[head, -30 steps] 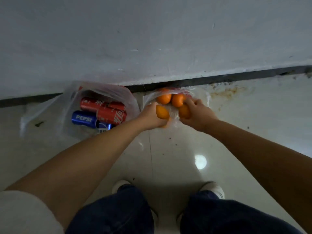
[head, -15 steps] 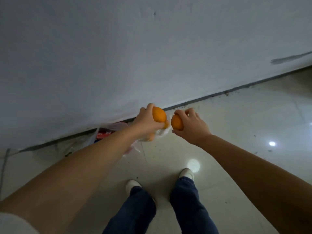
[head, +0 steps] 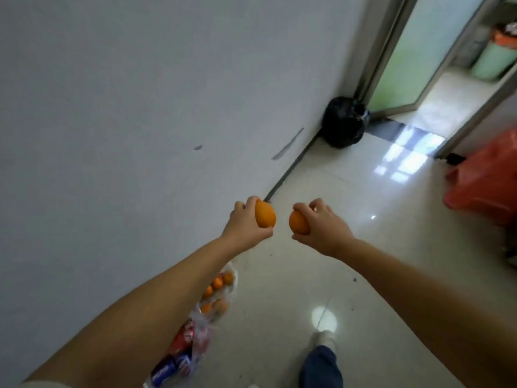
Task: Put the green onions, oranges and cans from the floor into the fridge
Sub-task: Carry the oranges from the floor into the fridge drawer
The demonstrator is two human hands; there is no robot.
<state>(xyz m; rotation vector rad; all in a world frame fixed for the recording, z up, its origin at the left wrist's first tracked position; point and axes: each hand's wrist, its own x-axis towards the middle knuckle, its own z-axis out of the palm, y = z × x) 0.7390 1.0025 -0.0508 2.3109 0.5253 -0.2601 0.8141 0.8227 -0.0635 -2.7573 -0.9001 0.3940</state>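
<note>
Left hand (head: 246, 228): grips one orange (head: 265, 213); right hand (head: 321, 228): grips a second orange (head: 298, 223), both raised, at 12 o'clock from the shoe (head: 324, 338). Left on the floor (head: 349, 191) at 7 o'clock: bagged oranges (head: 216, 287), cans (head: 179, 354). Fridge and green onions not visible; task judged early, nothing stored yet.

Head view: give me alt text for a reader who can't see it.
A person's left hand and right hand each hold an orange above a glossy tiled floor. By the white wall lie clear bags of oranges and cans; a black bag sits near a doorway.
</note>
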